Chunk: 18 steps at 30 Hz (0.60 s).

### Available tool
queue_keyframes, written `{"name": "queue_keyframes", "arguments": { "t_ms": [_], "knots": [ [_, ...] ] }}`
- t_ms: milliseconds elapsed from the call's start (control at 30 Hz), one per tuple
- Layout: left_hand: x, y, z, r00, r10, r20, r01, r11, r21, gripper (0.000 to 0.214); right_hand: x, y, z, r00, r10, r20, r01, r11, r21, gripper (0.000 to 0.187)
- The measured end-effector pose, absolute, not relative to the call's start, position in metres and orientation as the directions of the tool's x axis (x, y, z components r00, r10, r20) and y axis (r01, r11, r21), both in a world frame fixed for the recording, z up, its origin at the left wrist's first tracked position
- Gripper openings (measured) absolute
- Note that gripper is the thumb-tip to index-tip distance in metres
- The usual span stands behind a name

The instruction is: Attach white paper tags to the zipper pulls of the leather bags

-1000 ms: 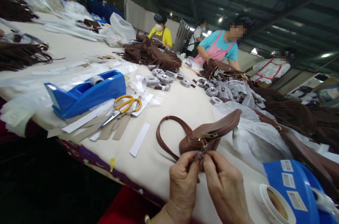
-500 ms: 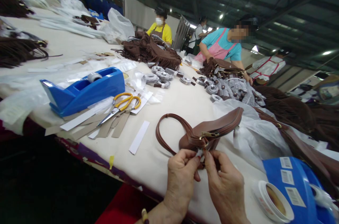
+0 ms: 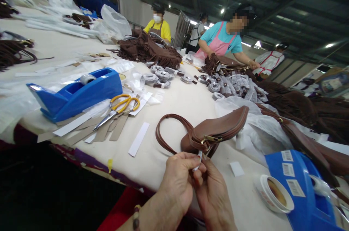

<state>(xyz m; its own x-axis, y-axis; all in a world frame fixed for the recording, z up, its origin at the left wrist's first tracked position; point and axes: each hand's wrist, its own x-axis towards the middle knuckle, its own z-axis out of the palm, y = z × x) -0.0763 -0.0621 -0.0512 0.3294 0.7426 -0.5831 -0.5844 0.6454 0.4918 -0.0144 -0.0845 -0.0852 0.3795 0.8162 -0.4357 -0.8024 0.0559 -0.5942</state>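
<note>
A small brown leather bag (image 3: 215, 129) lies on the table just beyond my hands, its looped strap (image 3: 160, 127) spread to the left. Brass hardware shows where the strap meets the bag. At this strap end a narrow white strip (image 3: 200, 156) sits between my fingertips. My left hand (image 3: 177, 180) is closed, thumb and fingers pinching the strip. My right hand (image 3: 214, 191) is closed against it from the other side, fingertips at the strip's lower end; part of its grip is hidden behind the fingers.
Left are a blue tape dispenser (image 3: 79, 94), yellow-handled scissors (image 3: 120, 109) and paper strips (image 3: 139, 139). Right are a tape roll (image 3: 275, 192) and another blue dispenser (image 3: 294, 172). Wrapped straps (image 3: 231, 87) and fringed brown bags (image 3: 152, 51) lie farther back, where co-workers stand.
My hands have come closer together and shifted slightly left and down at the strap end. A small white piece now shows on the table right of them. The co-worker in blue has raised one hand.
</note>
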Motion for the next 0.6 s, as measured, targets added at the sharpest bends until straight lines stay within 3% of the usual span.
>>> {"name": "queue_keyframes", "arguments": {
  "t_ms": [200,400,600],
  "knots": [
    [-0.077,-0.063,-0.047,0.33,0.707,-0.625,-0.573,0.676,0.462,0.013,-0.009,-0.085,-0.078,0.114,0.812,-0.572,-0.922,-0.128,-0.365,0.017],
    [-0.078,-0.066,-0.047,0.321,0.723,-0.612,-0.561,0.666,0.493,0.011,-0.001,-0.083,-0.073,-0.05,0.789,-0.612,-0.916,-0.281,-0.288,0.008],
    [-0.079,-0.065,-0.05,0.316,0.739,-0.595,-0.552,0.653,0.519,0.013,-0.004,-0.079,-0.078,-0.084,0.795,-0.601,-0.919,-0.295,-0.261,0.01]
  ]
}}
